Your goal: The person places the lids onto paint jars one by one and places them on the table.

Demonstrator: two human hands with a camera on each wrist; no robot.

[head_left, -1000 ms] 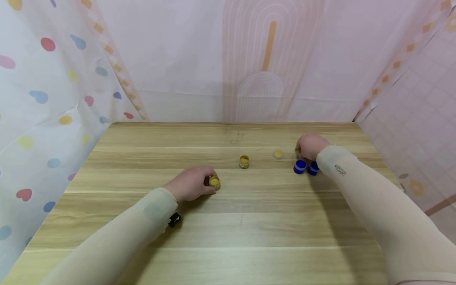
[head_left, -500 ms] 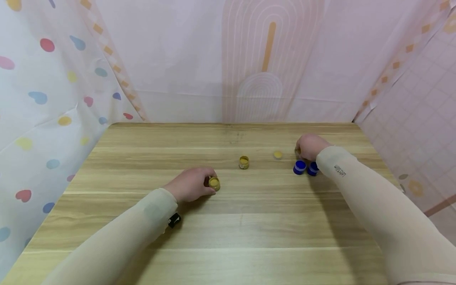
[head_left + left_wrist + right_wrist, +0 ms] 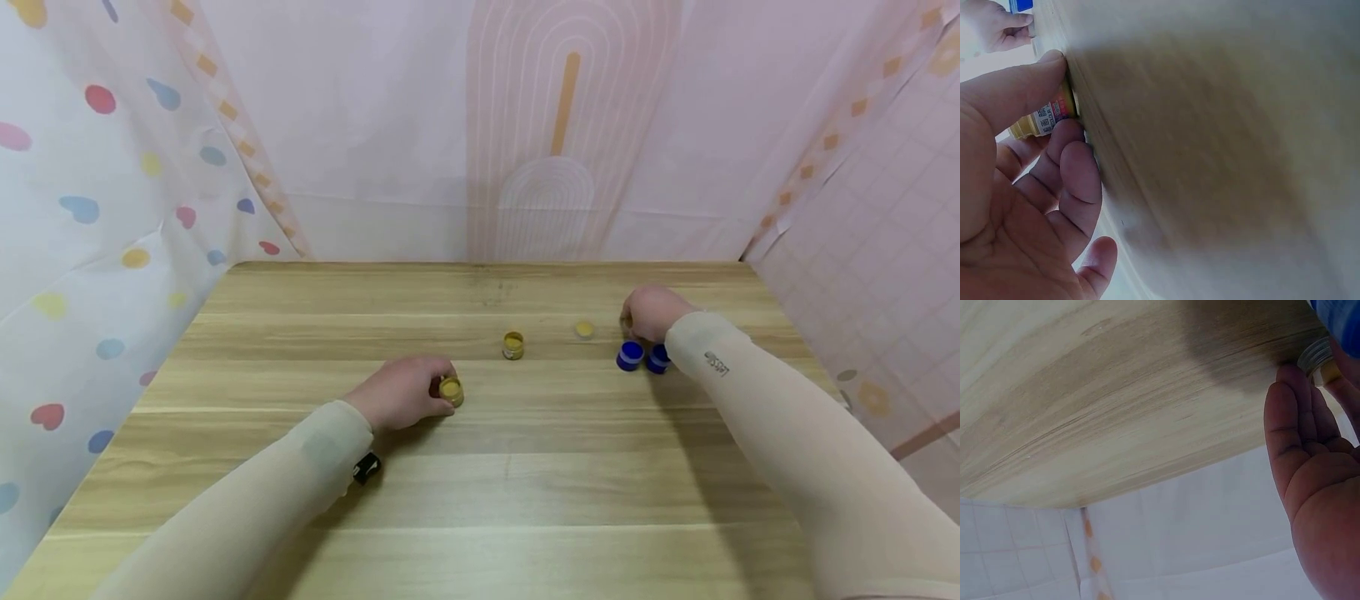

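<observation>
My left hand (image 3: 405, 392) pinches a small open jar of yellow paint (image 3: 452, 391) between thumb and fingers, low at the table. In the left wrist view, the printed label of that paint jar (image 3: 1050, 115) shows between the fingers. At the right, my right hand (image 3: 651, 312) holds a clear ridged lid (image 3: 1315, 359) by its edge, near the tabletop; the fingers partly hide it. Two blue paint jars (image 3: 630, 357) stand just in front of this hand, one partly covered by the sleeve. A second open yellow paint jar (image 3: 513, 346) stands between the hands.
A loose round lid with yellow on it (image 3: 584, 330) lies between the second yellow jar and my right hand. A small black object (image 3: 367, 468) shows beside my left wrist. The wooden table (image 3: 510, 500) ends at patterned cloth (image 3: 382, 150) at the back and sides.
</observation>
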